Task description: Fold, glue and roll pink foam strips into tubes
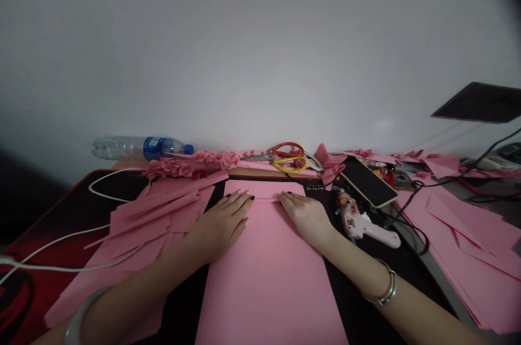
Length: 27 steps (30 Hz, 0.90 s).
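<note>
A long pink paper sheet (271, 285) lies in front of me, with a folded strip along its far end. My left hand (223, 223) rests flat on its left side, fingers stretched toward the fold and thumb apart. On the other side, my right hand (307, 217) lies palm down, slightly bent fingertips touching the paper at the fold line. The thumb of that hand is hidden. Neither hand appears to be gripping anything. To the right of my right hand is a pale pink hot glue gun (368, 230) with a stained front.
Cut pink papers (138, 231) and white cables (61, 268) lie left. Behind are paper flowers (220, 159), scissors (291, 158) with red and yellow handles, and a plastic bottle (163, 147) on its side. At right are a phone (368, 182), black cable (425, 242) and more pink sheets (468, 258).
</note>
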### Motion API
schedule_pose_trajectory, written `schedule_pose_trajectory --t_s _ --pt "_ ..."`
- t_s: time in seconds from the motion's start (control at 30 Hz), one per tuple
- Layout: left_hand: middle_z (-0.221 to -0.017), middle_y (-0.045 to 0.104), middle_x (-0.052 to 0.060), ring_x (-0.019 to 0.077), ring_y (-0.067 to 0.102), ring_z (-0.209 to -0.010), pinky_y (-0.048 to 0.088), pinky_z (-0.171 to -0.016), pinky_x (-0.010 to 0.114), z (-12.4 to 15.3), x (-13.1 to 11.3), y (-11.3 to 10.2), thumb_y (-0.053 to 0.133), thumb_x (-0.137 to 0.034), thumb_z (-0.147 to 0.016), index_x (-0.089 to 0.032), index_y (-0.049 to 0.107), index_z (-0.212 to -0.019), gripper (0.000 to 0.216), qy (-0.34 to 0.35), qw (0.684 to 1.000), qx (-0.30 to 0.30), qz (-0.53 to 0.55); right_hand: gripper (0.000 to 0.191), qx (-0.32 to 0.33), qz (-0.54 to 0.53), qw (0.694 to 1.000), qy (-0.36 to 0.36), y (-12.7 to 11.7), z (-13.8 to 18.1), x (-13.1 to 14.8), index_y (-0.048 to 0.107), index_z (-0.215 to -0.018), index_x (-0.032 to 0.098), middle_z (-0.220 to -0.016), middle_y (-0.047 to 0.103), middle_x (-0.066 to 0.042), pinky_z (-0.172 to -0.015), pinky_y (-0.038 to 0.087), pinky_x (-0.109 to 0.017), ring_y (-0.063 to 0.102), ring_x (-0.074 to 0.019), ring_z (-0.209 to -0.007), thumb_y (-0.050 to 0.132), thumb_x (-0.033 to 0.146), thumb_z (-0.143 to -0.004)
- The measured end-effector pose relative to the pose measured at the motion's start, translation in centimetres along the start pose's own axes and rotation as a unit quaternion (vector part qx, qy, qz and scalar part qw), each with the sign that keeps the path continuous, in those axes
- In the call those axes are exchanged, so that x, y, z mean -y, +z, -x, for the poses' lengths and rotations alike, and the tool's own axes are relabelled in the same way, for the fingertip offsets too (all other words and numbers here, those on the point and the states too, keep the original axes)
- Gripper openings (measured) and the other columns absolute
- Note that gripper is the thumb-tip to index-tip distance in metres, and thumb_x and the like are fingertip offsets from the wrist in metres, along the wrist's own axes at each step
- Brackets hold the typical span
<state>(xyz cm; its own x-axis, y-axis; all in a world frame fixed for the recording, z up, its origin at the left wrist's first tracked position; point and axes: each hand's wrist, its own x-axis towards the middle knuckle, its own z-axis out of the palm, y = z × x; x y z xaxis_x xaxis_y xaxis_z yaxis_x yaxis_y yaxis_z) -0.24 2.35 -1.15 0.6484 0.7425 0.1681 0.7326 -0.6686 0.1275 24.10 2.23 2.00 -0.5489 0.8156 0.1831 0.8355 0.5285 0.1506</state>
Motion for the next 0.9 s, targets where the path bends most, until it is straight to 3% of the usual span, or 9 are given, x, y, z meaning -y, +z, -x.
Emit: schedule_pose_trajectory --t_s 0.17,0.4,0.7,0.9 --pt "-0.148 0.038 0.009 0.0224 0.034 -0.136 0.032 -0.111 0.041 0.1 0.0 0.0 0.033 -0.026 -0.097 -0.013 0.038 -0.141 0.046 0.002 1.000 -0.004 0.005 0.032 -0.014 0.016 1.000 -0.009 0.6 0.0 0.0 0.064 -0.113 0.006 -0.111 0.069 -0.016 -0.077 0.058 -0.032 0.069 -0.0246 -0.096 0.049 0.002 -0.085" --pt "-0.149 0.037 0.008 0.0230 0.033 -0.137 0.032 -0.111 0.041 0.3 0.0 -0.2 0.038 -0.029 -0.096 -0.015 0.037 -0.142 0.048 0.000 1.000 -0.010 0.007 0.040 -0.034 0.025 0.999 -0.020 1.1 1.2 0.4 0.057 -0.124 0.001 -0.124 0.061 -0.021 -0.097 0.050 -0.037 0.062 -0.0257 -0.111 0.044 0.002 -0.086" --pt "-0.151 0.032 0.010 0.0297 0.023 -0.140 0.028 -0.111 0.047 0.1 -0.8 0.1 0.039 -0.042 -0.095 -0.014 0.034 -0.144 0.057 0.009 1.000 -0.024 0.014 0.056 0.030 -0.074 0.997 0.009 0.5 3.1 1.5 0.036 -0.142 0.000 -0.147 0.034 -0.022 -0.109 0.036 -0.046 0.033 -0.0301 -0.136 0.045 0.026 -0.093" --pt "-0.152 0.031 0.011 0.0297 0.024 -0.140 0.026 -0.112 0.048 -0.6 -2.0 0.4 0.039 -0.044 -0.094 -0.015 0.031 -0.145 0.059 0.010 0.999 -0.017 0.043 0.056 0.038 -0.108 0.993 0.015 0.3 2.9 1.1 0.033 -0.144 0.004 -0.149 0.031 -0.021 -0.109 0.035 -0.048 0.028 -0.0284 -0.139 0.043 0.027 -0.094"
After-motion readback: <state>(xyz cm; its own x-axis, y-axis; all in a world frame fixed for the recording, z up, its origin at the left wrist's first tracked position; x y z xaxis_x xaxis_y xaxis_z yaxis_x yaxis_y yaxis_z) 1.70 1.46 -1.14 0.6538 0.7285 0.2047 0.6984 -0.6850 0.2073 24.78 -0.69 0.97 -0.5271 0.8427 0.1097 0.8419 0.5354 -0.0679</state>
